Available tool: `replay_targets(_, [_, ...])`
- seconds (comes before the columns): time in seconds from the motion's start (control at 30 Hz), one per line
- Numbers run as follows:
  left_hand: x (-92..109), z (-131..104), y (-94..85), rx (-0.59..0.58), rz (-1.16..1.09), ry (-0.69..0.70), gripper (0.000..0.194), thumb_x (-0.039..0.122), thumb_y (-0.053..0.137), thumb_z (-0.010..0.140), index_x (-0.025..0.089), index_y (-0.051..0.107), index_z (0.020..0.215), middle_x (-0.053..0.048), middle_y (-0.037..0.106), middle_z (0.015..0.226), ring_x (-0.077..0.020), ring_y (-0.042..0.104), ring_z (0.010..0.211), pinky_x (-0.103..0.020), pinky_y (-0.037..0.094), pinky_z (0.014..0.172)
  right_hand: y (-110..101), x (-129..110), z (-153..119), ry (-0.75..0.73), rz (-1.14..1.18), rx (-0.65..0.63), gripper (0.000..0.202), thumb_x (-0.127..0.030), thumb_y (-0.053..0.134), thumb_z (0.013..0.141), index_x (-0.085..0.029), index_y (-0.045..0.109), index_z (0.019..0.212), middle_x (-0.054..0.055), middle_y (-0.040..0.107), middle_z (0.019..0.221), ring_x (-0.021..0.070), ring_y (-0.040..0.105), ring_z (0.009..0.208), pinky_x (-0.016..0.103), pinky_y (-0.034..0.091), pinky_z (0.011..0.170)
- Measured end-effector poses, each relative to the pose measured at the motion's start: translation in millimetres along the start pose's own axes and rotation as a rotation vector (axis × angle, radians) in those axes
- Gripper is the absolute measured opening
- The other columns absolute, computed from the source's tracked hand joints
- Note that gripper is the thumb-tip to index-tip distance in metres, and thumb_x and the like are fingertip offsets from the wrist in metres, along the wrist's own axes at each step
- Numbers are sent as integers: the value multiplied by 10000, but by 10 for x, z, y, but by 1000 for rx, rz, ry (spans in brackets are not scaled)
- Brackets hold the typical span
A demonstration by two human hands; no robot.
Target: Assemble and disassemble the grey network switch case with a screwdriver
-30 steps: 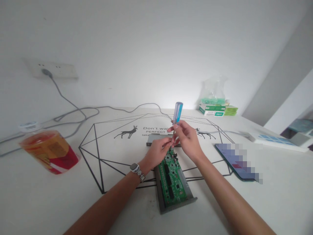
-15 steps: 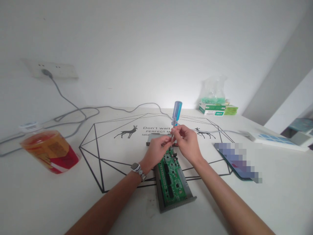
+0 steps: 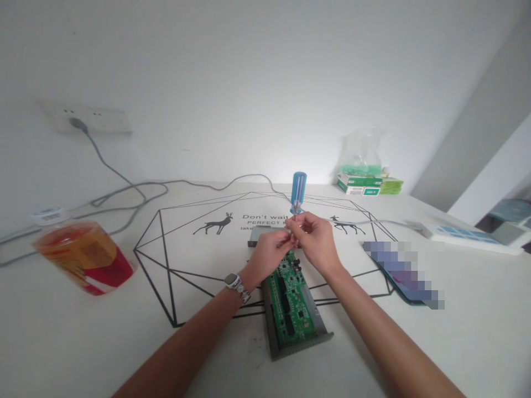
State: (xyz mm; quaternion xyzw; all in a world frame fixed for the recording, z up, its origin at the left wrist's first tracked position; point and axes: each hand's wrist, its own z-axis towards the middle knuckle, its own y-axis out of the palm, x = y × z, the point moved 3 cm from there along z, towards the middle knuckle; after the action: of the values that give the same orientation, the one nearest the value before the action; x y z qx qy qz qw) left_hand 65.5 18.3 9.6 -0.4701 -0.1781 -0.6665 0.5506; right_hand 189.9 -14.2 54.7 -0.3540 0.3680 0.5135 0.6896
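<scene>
A screwdriver [image 3: 298, 189] with a clear blue handle stands nearly upright over the far end of an open metal casing [image 3: 271, 331]. My right hand [image 3: 317, 237] pinches its shaft below the handle with thumb and fingers. Close beside it, my left hand [image 3: 271, 251] has its fingertips pressed together near the shaft's lower end. Whatever those left fingers pinch is hidden, and so is the screwdriver's tip. In the casing lies a green circuit board [image 3: 296, 309] with black chips, its far part covered by my hands.
To the left is a red and orange container [image 3: 89, 260] with a white lid. A phone [image 3: 400, 273] lies at right, near a white power strip [image 3: 468, 237]. Small boxes [image 3: 360, 182] and a plastic bag [image 3: 363, 149] are at the wall; a grey cable [image 3: 182, 181] runs behind.
The screwdriver's handle has turned and leans slightly less to the right. My right fingers have shifted a little on the shaft, and my left wrist has moved slightly right.
</scene>
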Motion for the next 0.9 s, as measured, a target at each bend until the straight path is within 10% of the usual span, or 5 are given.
replay_targets(0.9, [30, -45, -88, 58, -56, -58, 190, 333, 695, 847, 152, 745, 879, -74, 810, 931, -234, 759, 891, -333, 602, 858, -33, -5, -39, -43, -64, -55, 304, -468, 629, 890, -187, 701, 799, 37, 711, 720, 172, 635, 593, 285, 533, 575])
